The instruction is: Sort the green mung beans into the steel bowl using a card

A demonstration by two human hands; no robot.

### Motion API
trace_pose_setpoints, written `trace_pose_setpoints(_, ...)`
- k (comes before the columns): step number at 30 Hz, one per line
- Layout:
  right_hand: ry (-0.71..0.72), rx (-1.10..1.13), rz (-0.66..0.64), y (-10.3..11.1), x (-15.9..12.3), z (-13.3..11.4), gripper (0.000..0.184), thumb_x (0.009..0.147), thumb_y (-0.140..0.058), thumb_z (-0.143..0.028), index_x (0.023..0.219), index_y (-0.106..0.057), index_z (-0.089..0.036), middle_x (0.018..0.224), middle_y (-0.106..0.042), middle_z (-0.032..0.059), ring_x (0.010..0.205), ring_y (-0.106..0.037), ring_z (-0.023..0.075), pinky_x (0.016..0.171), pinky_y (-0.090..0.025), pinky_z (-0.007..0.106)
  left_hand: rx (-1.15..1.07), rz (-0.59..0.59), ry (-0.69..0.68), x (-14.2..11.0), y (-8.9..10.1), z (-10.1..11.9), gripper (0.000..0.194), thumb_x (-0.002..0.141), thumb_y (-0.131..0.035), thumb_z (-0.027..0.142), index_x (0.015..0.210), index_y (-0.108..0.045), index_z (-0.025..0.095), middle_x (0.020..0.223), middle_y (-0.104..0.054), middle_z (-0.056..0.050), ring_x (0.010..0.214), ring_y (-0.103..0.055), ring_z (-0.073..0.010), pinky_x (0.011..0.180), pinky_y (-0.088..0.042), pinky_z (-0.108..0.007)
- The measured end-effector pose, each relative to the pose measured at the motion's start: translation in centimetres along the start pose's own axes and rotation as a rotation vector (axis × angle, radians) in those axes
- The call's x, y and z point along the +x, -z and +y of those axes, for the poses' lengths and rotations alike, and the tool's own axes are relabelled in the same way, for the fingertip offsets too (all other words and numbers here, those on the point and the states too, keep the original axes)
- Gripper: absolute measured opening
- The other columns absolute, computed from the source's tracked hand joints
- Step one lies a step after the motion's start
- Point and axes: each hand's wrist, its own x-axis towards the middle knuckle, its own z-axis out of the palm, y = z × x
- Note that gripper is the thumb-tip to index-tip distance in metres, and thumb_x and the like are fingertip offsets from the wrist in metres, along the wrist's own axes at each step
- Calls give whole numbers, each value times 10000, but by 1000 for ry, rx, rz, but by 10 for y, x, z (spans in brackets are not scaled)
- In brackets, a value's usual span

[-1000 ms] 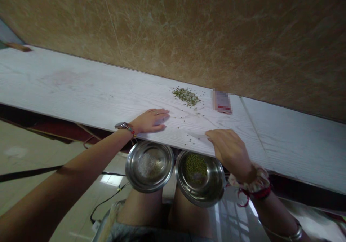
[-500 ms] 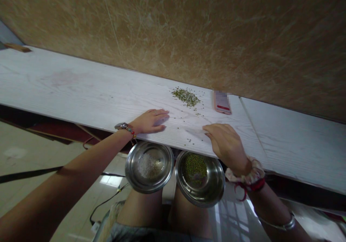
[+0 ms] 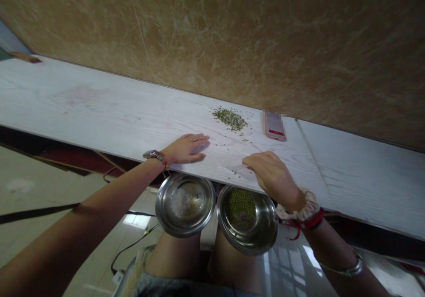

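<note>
My left hand (image 3: 187, 148) lies flat on the white wooden ledge (image 3: 109, 111), fingers stretched out. My right hand (image 3: 270, 171) is closed on a thin, pale, see-through piece (image 3: 232, 167) low over the ledge; its exact kind is unclear. Several loose green beans lie around that piece. Farther back is a pile of green mung beans mixed with white grains (image 3: 230, 118). Below the front edge, a steel bowl (image 3: 159, 204) with white grains rests on my left knee. Another steel bowl (image 3: 270, 233), holding mung beans (image 3: 241, 204), sits on my right knee.
A phone (image 3: 275, 126) lies right of the pile, close to the brown marbled wall (image 3: 212, 36). A wooden piece (image 3: 26, 57) is at the ledge's far left end. A black cable (image 3: 131, 247) runs over the tiled floor at lower left.
My right hand has shifted slightly left along the ledge with the pale piece. My left hand stays flat in place, and the pile looks the same.
</note>
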Motion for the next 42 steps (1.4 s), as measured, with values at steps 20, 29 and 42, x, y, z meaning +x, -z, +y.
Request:
trace_pose_setpoints(20,-29,249,-65,9,-9,4,268,843,-406,-33,934,-606,-187,844,-699,18,820,-617,137,783,-450,315,-3,20,-15,0,-1,-1,479,913,-432,477,1311,-444,212,1457,-400,-71,1329,-370,-231,1076,-294,-388)
trace_pose_setpoints(29,-17,168,-48,32,-25,10,232,860,-425,-53,957,-579,-198,856,-700,20,822,-624,141,778,-462,314,29,42,-176,0,3,8,312,941,-392,284,1209,-533,209,1362,-515,-79,1221,-491,-204,1036,-346,-384)
trace_pose_setpoints(42,-129,-74,-51,36,-30,-27,219,845,-422,-36,896,-611,-132,762,-683,53,710,-597,162,661,-451,310,11,57,-288,-2,-1,6,282,929,-412,247,1145,-589,210,1272,-593,-77,1111,-580,-212,934,-451,-367)
